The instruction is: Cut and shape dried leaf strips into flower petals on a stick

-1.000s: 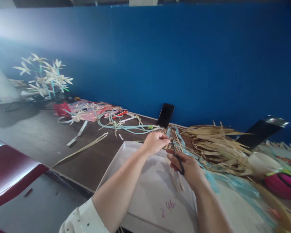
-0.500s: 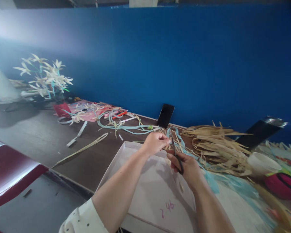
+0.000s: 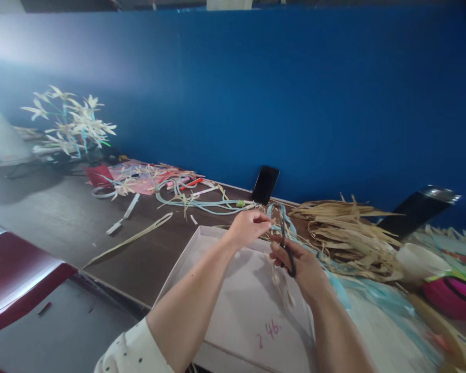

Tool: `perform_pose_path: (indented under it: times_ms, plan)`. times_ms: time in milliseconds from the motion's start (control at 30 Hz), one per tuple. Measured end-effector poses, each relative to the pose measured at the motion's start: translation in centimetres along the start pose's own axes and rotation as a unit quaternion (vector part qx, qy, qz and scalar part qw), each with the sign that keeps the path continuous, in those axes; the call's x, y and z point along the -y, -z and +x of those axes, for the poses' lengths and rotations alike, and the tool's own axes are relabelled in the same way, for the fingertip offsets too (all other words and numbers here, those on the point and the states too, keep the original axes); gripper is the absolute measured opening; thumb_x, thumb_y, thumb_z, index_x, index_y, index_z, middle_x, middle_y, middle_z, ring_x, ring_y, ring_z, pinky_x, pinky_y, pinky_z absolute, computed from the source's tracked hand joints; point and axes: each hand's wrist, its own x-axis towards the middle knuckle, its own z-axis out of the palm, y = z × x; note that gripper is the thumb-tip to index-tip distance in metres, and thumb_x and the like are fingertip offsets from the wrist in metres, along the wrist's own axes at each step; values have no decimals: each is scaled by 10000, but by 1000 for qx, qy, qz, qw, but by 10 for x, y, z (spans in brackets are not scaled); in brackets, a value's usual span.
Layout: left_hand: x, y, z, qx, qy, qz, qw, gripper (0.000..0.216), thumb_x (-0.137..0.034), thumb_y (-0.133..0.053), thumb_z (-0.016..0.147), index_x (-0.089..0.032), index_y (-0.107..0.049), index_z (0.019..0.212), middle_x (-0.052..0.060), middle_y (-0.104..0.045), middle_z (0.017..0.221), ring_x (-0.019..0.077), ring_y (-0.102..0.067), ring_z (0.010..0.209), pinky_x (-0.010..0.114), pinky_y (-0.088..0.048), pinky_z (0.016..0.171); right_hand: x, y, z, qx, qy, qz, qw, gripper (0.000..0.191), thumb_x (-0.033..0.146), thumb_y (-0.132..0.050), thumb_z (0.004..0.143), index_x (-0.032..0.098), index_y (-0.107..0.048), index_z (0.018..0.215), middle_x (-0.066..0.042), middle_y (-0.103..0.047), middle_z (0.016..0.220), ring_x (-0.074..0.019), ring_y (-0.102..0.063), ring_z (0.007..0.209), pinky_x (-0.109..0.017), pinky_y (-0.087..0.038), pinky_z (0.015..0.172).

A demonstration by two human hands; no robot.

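Observation:
My right hand point(image 3: 301, 264) is closed round the black handles of a pair of scissors point(image 3: 288, 254), whose blades point up and away from me. Just left of the blades, my left hand point(image 3: 250, 227) is closed in a pinch. What its fingertips hold is too small to make out. Both hands are above the far end of a shallow white box point(image 3: 233, 311) with purple handwriting on it. Thin pale strips point(image 3: 281, 285) hang or lie over the box below the scissors.
A phone point(image 3: 265, 184) leans on the blue wall. Dried husks point(image 3: 349, 233), a white bowl point(image 3: 421, 261) and a dark flask point(image 3: 415, 207) are at the right. White husk flowers point(image 3: 77, 122) stand far left; pale blue cords point(image 3: 202, 208) lie on the dark table point(image 3: 112, 259).
My right hand has shifted slightly right with the scissors, so the blades are farther from my left fingertips. The left hand has barely moved.

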Motion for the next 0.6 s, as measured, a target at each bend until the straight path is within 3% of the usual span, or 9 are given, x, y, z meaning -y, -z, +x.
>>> perform_pose_path:
  times_ms: [133,267,433,600]
  plan:
    - [-3,-1,-1,3,-1,11,1000,289,-372,-566,692,-141,-662,835,22,-615,711,92,-496,616,206,-371,579,-3,2,3,-53,18,26,998,467,447,-679,667,213,-625,1068,-10,-619,691,-150,-541,637,-242,-368,534]
    - [-4,-3,-4,49,8,31,998,286,-373,-577,676,-139,-666,814,29,-634,740,112,-526,659,214,-379,598,-3,3,5,-121,52,118,984,522,406,-731,607,232,-609,1084,8,-585,691,-135,-520,622,-218,-338,477]
    - [-7,-3,-8,134,1,52,990,284,-389,-586,667,-142,-667,780,7,-621,696,113,-513,644,211,-368,584,-1,1,5,-123,68,156,978,497,333,-755,590,231,-610,1054,20,-561,686,-90,-457,531,-205,-305,443]
    - [-8,-2,-9,152,-2,55,987,267,-380,-603,656,-142,-668,758,-4,-611,676,111,-508,643,206,-357,574,-3,3,6,-117,73,143,980,467,359,-748,592,215,-618,1017,20,-542,634,-112,-471,550,-217,-306,456]
